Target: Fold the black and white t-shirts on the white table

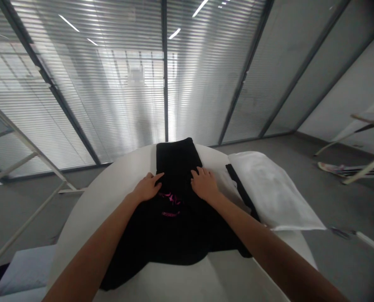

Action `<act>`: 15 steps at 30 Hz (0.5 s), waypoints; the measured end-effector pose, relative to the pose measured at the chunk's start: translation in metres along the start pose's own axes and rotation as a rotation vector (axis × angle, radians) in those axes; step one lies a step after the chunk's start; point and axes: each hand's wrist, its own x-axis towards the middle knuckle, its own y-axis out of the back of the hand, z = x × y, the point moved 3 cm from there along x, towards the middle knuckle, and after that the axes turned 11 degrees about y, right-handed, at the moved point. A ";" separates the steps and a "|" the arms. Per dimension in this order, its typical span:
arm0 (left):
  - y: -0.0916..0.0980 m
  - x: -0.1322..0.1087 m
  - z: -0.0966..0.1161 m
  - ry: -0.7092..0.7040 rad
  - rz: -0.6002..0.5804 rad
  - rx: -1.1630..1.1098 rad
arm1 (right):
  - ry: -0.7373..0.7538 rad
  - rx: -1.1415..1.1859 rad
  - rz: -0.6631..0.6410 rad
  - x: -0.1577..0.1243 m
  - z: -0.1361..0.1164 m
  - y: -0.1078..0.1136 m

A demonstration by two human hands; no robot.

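Observation:
A black garment [174, 235] with a pink print lies spread on a round white table [89, 205], its narrow folded part reaching the far edge. My left hand [147, 187] rests flat on the garment's left side with fingers stretched out. My right hand [204, 183] lies flat on the right side, fingers apart, beside the pink print. Neither hand holds anything.
A folded white cloth [268, 193] with a black strip [240, 188] along its edge lies on the table's right side. Glass walls with blinds stand behind. White frame legs [23, 151] stand at left, more frame parts and a striped item [347, 170] on the grey floor at right.

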 end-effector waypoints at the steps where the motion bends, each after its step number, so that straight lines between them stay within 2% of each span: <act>1: 0.001 -0.011 -0.004 -0.028 -0.011 -0.008 | 0.025 0.027 -0.004 -0.013 -0.005 0.002; 4: 0.005 -0.043 -0.012 -0.022 -0.063 -0.010 | 0.131 0.093 -0.041 -0.058 -0.017 0.005; 8: 0.012 -0.078 -0.001 -0.089 -0.220 -0.024 | 0.269 0.126 -0.113 -0.103 -0.026 0.006; 11: 0.011 -0.092 0.013 -0.134 -0.244 -0.019 | 0.244 0.124 -0.133 -0.110 -0.029 0.007; 15: -0.002 -0.092 0.024 -0.087 -0.136 0.133 | 0.192 0.075 -0.137 -0.099 -0.037 0.005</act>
